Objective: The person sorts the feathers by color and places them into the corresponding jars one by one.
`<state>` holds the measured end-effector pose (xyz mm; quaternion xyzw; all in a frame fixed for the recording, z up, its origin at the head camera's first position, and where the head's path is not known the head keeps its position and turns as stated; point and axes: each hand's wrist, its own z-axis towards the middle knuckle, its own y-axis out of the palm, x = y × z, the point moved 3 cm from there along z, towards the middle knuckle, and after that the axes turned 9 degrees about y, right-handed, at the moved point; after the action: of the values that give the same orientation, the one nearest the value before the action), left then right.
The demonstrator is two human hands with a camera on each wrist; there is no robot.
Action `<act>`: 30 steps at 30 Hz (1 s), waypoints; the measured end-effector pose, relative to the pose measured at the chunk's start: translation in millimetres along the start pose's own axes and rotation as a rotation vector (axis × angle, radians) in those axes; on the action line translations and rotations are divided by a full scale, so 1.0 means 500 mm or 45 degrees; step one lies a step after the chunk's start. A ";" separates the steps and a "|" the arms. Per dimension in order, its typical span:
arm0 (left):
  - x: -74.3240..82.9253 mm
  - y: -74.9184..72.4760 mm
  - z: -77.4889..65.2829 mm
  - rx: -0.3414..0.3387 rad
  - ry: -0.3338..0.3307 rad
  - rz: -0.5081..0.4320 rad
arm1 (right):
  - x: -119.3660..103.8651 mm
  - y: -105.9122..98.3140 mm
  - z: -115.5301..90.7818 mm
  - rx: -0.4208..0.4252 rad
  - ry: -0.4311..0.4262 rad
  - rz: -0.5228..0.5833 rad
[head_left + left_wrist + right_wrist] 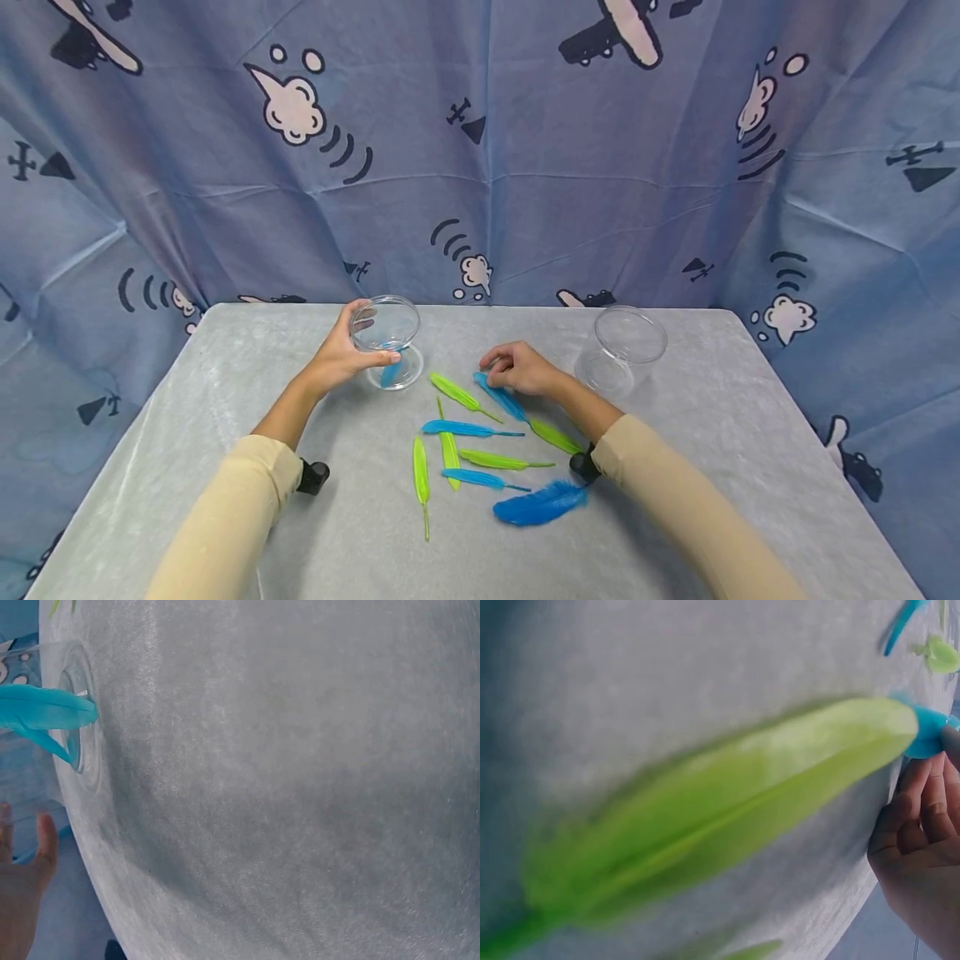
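Observation:
My left hand (337, 360) grips a clear plastic jar (410, 336) at the back of the table, thumb along its near side. Inside that jar a blue feather (390, 372) leans; the left wrist view shows it close up. My right hand (521, 371) pinches the far end of another blue feather (504, 400), right of the jar. In the right wrist view the thumb covers part of this blue feather (928, 735). Just in front of it, a lime green feather (553, 436) extends toward the right wrist.
A second clear jar (651, 337) stands at the back right, beyond the right forearm. Several loose feathers lie mid-table, among them a green one (421, 471), a thin blue one (459, 428) and a fluffy darker blue one (540, 504). A patterned blue curtain (420, 125) hangs behind the table.

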<state>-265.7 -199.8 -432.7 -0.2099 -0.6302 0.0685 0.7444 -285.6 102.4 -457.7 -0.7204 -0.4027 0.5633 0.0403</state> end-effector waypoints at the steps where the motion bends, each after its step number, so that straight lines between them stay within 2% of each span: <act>1: 0.000 0.000 0.000 -0.001 -0.001 -0.001 | 0.000 -0.002 0.000 0.006 0.004 0.008; 5: -0.001 0.001 0.001 -0.006 -0.001 -0.016 | -0.008 -0.012 -0.004 0.037 -0.027 0.031; 16: -0.001 0.002 0.000 0.000 -0.005 -0.016 | -0.057 -0.068 -0.009 0.207 -0.078 0.101; 30: 0.000 0.002 -0.004 0.000 -0.004 -0.023 | -0.121 -0.102 -0.025 0.271 -0.153 0.146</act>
<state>-263.8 -199.5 -433.1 -0.2042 -0.6331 0.0618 0.7441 -304.7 103.9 -379.6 -0.6988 -0.3007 0.6462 0.0600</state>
